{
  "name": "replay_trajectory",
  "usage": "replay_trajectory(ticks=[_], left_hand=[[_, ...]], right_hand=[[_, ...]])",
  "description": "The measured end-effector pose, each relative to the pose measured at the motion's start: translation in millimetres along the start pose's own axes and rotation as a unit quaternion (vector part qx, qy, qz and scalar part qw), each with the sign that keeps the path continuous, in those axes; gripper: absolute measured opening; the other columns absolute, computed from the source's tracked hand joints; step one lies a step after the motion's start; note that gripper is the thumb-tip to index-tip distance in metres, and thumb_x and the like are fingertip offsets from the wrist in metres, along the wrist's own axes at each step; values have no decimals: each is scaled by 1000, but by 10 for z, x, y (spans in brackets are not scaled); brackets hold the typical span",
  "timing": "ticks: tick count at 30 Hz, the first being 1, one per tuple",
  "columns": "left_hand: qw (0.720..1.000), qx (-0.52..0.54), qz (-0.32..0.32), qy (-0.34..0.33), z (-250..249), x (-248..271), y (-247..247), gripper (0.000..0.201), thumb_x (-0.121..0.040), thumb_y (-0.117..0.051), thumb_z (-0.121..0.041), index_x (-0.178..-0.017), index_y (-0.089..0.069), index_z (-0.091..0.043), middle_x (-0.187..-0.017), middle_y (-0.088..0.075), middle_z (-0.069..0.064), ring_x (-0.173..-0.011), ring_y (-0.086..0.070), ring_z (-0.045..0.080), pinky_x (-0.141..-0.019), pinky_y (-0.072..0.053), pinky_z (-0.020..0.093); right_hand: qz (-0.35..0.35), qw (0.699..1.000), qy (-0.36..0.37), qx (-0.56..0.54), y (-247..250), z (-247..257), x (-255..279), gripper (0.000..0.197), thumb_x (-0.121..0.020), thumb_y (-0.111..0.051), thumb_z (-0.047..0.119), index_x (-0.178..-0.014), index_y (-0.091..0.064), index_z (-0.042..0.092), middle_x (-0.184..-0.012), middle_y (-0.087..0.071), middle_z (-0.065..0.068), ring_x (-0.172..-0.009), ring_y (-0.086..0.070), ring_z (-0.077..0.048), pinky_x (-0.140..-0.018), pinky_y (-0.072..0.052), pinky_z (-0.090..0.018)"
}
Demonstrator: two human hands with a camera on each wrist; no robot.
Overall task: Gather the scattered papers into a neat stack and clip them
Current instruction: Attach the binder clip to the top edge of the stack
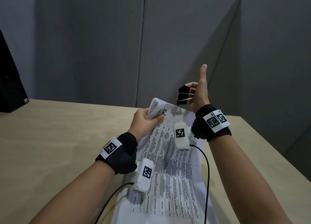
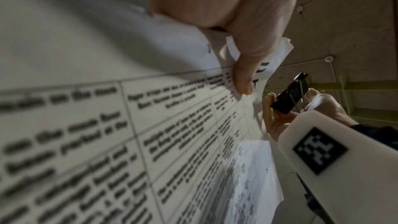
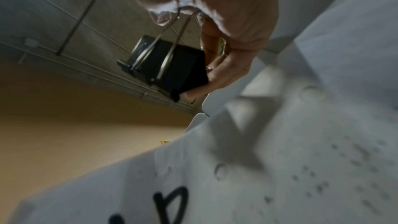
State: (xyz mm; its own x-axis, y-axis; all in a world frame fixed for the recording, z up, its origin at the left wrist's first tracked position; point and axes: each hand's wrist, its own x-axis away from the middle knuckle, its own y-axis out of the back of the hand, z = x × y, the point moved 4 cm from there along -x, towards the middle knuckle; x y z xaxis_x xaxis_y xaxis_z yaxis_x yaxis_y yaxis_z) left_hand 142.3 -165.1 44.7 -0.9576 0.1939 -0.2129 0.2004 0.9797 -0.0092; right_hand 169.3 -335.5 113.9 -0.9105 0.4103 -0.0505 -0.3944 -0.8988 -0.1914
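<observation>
Left hand (image 1: 143,122) pinches the printed paper stack (image 1: 170,164) at its far corner, raised off the wooden desk (image 1: 58,139); right hand (image 1: 198,95) grips a black binder clip (image 1: 182,95), at 1 o'clock from that corner, thumb extended upward

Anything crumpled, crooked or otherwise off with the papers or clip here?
Yes: the top corner of the white printed papers is bent and creased where the left hand grips it. The black metal binder clip, held in the right hand, looks intact.
</observation>
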Motion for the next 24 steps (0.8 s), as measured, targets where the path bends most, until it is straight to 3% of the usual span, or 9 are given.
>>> replay_trajectory(ticks=[3, 6, 11, 15, 18, 21, 24], left_hand=[[1000, 2, 1, -7, -16, 7, -2, 14, -83, -67, -4, -75, -65, -16, -73, -66, 0, -69, -63, 9, -58, -52, 12], [1000, -2, 4, -20, -38, 23, -5, 14, -82, -68, -5, -76, -65, -17, -74, -67, 0, -69, -64, 11, -61, -54, 14], [999, -5, 1, -37, -103, 67, -20, 18, -82, -68, -6, -74, -65, -21, -73, -67, -2, -63, -65, 1, -58, -51, 12], [999, -11, -6, -43, -161, 86, -25, 16, -82, -68, -4, -74, -65, -18, -72, -66, 0, -63, -64, 2, -58, -51, 12], [999, -25, -8, -48, -189, 105, -31, 11, -82, -68, -5, -75, -67, -15, -77, -67, 10, -71, -63, 17, -68, -54, 27], [997, -41, -10, -59, -213, 128, -37, 12, -81, -70, -7, -74, -68, -17, -77, -67, 12, -73, -60, 21, -74, -54, 40], [996, -41, -8, -73, -233, 146, -30, 15, -81, -71, -10, -72, -69, -22, -70, -67, 5, -68, -59, 18, -65, -51, 28]], right_hand=[[-5, 1000, 9, 9, 15, 59, 5, 72, -76, -34, 78, -53, -50, 12, -62, -52, -7, -53, -49, -20, -58, -38, -27], [-29, 999, 36, -2, 37, 85, 10, 65, -83, -41, 65, -47, -48, 11, -48, -49, -1, -44, -46, -16, -51, -37, -21], [-80, 983, 148, -67, 37, 138, 53, 67, -90, -45, 42, -28, -42, 18, -32, -43, 5, -41, -42, -12, -62, -39, -28], [-124, 966, 191, -120, 11, 180, 130, 76, -94, -43, 39, -22, -32, 18, -27, -30, 9, -34, -32, -11, -56, -38, -26], [-130, 953, 227, -155, -17, 191, 193, 78, -97, -40, 36, -22, -29, 19, -27, -26, 11, -32, -26, -8, -51, -33, -24], [-123, 942, 254, -178, -35, 202, 240, 77, -99, -36, 35, -25, -27, 21, -27, -25, 10, -29, -23, -8, -42, -27, -21], [-109, 940, 263, -190, -38, 233, 260, 76, -100, -33, 34, -26, -27, 21, -28, -25, 10, -30, -21, -8, -40, -23, -21]])
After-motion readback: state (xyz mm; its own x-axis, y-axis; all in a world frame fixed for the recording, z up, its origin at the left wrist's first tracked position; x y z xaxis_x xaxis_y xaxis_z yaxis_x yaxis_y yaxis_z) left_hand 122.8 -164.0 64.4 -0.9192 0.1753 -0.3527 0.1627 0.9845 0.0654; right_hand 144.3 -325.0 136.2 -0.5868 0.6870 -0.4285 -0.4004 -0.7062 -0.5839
